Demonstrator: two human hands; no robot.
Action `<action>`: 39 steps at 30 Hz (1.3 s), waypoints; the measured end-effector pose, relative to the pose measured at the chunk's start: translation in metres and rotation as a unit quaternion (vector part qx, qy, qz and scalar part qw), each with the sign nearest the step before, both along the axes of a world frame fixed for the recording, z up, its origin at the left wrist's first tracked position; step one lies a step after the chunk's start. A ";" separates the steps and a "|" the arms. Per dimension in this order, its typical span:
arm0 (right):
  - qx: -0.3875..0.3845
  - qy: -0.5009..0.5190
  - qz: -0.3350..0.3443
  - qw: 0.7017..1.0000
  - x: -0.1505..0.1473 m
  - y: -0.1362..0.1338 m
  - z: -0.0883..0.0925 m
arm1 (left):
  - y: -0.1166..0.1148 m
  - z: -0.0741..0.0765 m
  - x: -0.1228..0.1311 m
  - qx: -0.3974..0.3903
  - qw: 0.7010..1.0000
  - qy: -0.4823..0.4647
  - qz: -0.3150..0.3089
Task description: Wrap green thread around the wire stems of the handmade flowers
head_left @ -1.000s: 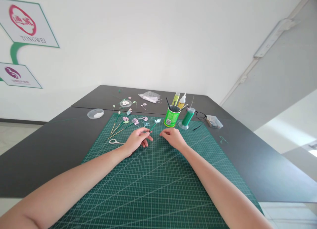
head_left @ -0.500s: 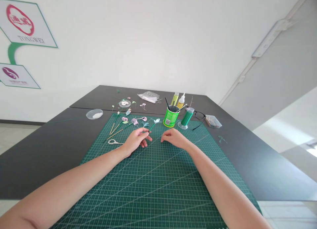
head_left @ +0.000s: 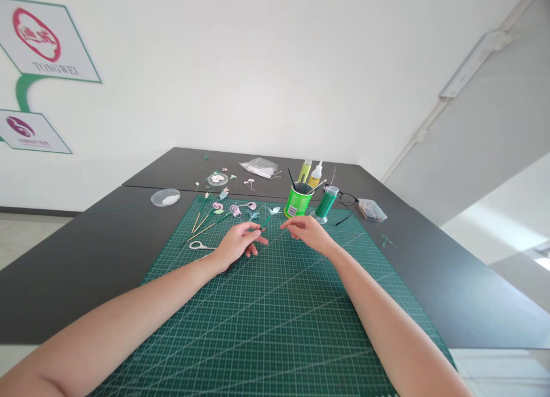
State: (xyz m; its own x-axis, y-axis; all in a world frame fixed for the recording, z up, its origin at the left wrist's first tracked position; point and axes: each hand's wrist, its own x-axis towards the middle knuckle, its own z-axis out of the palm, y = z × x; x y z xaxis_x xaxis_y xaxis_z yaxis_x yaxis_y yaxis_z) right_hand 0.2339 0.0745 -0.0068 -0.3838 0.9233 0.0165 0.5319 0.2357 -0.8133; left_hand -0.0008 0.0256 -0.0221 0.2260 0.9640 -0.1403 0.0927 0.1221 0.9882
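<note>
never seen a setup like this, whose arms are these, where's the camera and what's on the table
There's no machine here: these are a person's own bare arms, seen from a camera worn on their head, looking forward and down. The left hand holds a pale flower by its green stem. The right hand is raised beside it; whether it pinches anything is too small to tell. Below them, a gridded green mat covers part of a dark table. On the mat are pink flowers, a green can of tools and a green spool. A clear box sits off its right edge.
</note>
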 end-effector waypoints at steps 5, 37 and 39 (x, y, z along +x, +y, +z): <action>0.144 0.006 -0.094 0.985 -0.001 0.002 -0.006 | 0.000 0.001 0.001 -0.005 1.000 -0.003 -0.002; 0.079 0.004 0.047 0.996 -0.039 -0.046 0.004 | -0.002 -0.003 -0.002 0.097 0.992 0.073 -0.021; 0.087 0.028 0.054 0.994 -0.037 -0.048 0.008 | -0.003 -0.001 -0.004 0.133 0.979 0.148 -0.042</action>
